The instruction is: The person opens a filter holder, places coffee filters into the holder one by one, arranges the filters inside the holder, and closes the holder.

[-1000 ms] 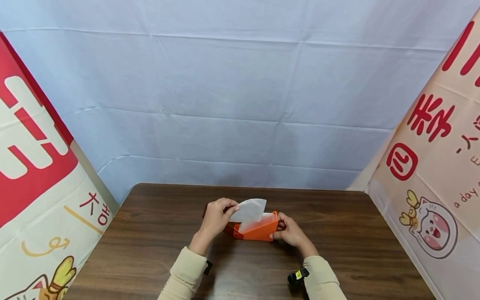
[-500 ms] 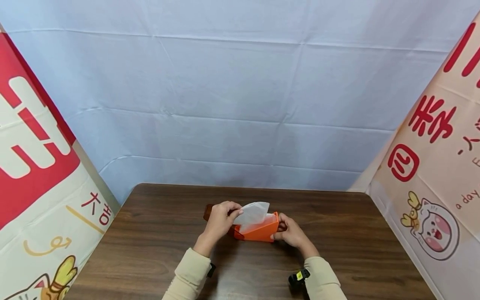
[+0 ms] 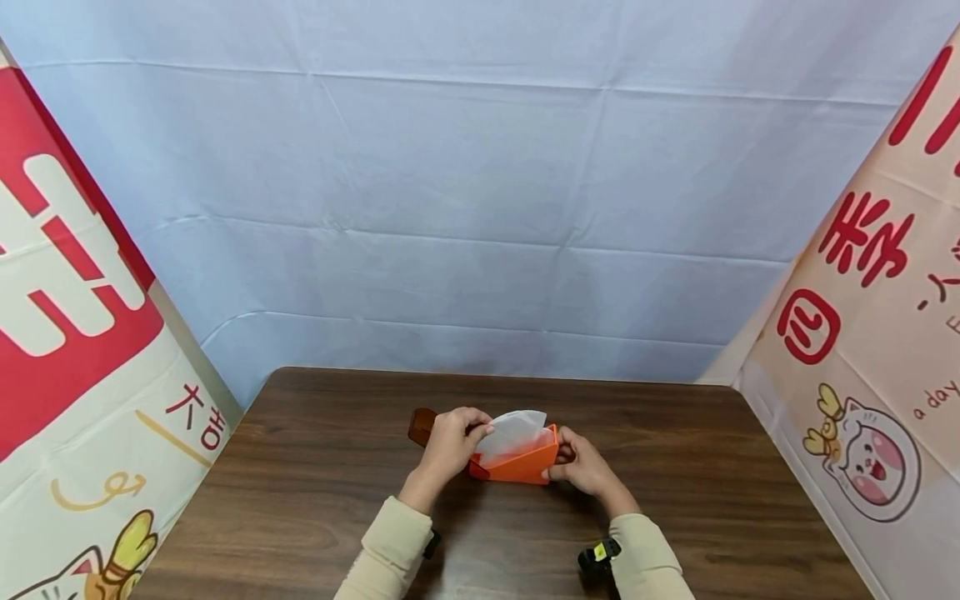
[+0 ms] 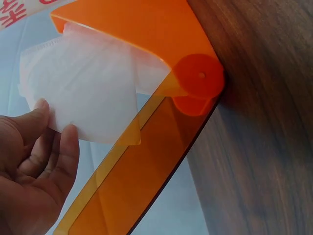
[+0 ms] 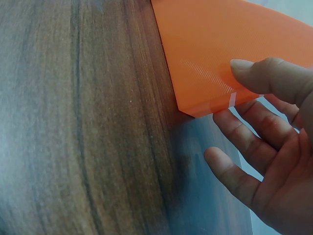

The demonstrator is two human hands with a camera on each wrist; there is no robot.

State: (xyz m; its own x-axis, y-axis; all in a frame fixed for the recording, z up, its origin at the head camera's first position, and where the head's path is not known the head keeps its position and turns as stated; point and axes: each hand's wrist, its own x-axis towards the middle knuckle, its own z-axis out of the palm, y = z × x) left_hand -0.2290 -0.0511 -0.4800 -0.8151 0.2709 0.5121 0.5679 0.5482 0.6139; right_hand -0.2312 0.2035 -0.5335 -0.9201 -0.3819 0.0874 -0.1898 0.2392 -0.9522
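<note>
An orange box (image 3: 525,467) with slanted sides stands on the table, its hinged see-through amber lid (image 4: 142,181) swung open to the left. White paper, like coffee filters, lies in the box. My left hand (image 3: 447,447) pinches the left edge of a coffee filter (image 4: 88,83) between thumb and fingers; its crimped edge shows in the left wrist view, and its lower part is behind the box wall. My right hand (image 3: 583,467) grips the box's right end, thumb on the near side and fingers behind. Part of the lid is hidden by my left hand.
The dark wood-grain table (image 3: 315,500) has a pale blue cloth (image 3: 450,208) hanging behind it. Printed cloths (image 3: 840,400) close in both sides. A black strapped camera (image 3: 596,557) sits at my right wrist.
My left hand has moved a little right and down, bringing the coffee filter lower and further into the box. More of the amber lid shows. My right hand stays in place.
</note>
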